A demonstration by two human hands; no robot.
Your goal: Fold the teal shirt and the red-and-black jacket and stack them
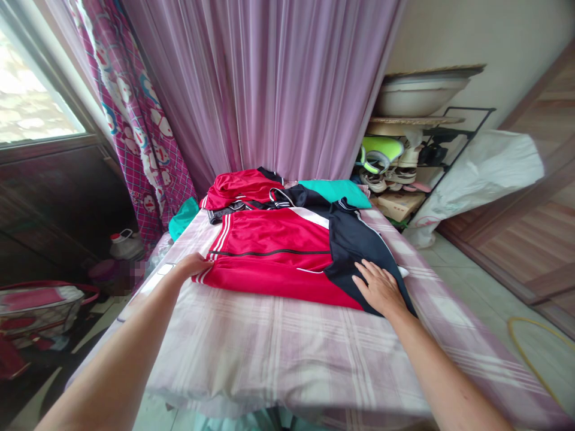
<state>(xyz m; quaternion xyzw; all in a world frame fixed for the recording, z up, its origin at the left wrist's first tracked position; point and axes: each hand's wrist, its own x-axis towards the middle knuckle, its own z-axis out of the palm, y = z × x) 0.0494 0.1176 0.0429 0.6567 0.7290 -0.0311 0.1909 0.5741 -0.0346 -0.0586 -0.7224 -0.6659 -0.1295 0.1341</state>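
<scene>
A red and black zip-up track jacket [274,236] lies spread on the table, its striped hem to the left and its black shoulder part to the right. A dark zipper runs across the red body. At the hem's near corner, my left hand [196,264] has its fingers closed on the fabric; the fingertips are partly hidden. My right hand [380,287] rests flat on the black part with fingers spread. Behind the jacket lies a crumpled red garment [238,187] with black and white trim.
The table wears a plaid cloth [278,359]. A teal cloth [345,191] lies at its back right, and a phone [155,281] lies by the left edge. Purple curtains [278,84] hang behind. A shoe rack [404,173] stands right, a basket [45,311] left.
</scene>
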